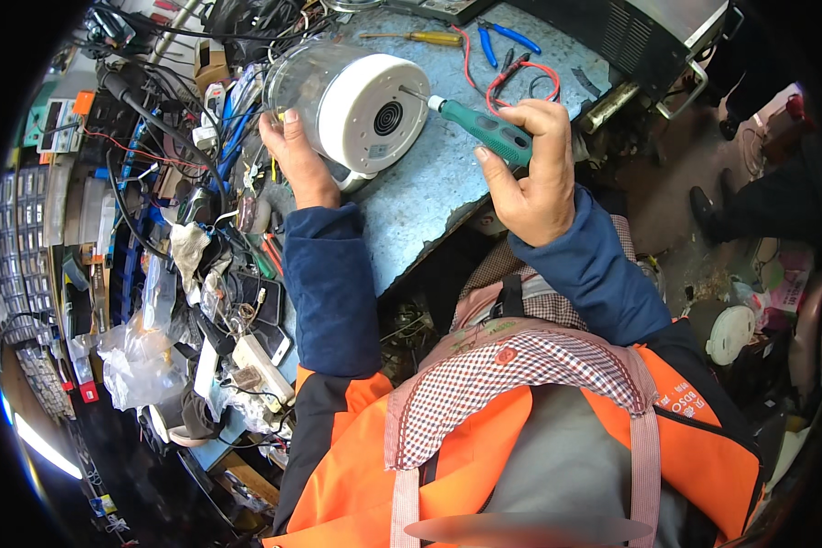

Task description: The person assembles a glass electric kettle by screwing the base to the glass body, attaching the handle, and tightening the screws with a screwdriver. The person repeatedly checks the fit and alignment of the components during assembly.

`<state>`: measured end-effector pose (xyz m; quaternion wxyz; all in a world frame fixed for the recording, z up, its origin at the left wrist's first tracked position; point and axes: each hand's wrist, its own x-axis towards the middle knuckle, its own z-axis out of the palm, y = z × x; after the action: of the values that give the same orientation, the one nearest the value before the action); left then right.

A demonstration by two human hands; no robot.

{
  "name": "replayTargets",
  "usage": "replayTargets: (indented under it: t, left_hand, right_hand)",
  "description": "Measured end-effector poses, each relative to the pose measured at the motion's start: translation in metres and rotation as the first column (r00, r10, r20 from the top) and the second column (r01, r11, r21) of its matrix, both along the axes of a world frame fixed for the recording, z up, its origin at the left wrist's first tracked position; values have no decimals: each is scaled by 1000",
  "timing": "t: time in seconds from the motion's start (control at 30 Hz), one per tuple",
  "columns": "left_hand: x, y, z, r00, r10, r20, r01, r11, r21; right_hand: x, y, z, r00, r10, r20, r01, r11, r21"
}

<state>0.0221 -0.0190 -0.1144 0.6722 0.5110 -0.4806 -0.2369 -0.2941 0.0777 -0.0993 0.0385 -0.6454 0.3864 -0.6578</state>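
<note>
A glass electric kettle (347,125) lies on its side on the blue worktop (420,215), its white round base turned toward me. My left hand (298,157) grips its clear body (294,87) from the left, thumb up against the glass. In my right hand (537,173) is a screwdriver (486,131) with a green and black handle, held between thumb and fingers. Its shaft reaches left to the base, the tip at a hole near the upper right of the rim. Whether a screw sits in that hole I cannot tell.
Behind the kettle lie a yellow-handled screwdriver (437,37), blue-handled pliers (505,42) and red and black test leads (521,79). A black metal-cased device (626,41) stands at the back right. Cables, plastic bags (144,363) and parts crowd the left. A person's shoe (703,212) shows at right.
</note>
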Motion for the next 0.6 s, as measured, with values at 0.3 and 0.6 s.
replayTargets:
  t: [0.3, 0.6]
  left_hand:
    - [0, 0, 0, 1000, 18, 23, -18, 1000, -9]
    - [0, 0, -1, 999, 23, 47, -21, 999, -29]
  right_hand:
    - [1, 4, 0, 995, 67, 68, -73, 993, 93]
    - [3, 5, 6, 996, 5, 90, -14, 995, 94]
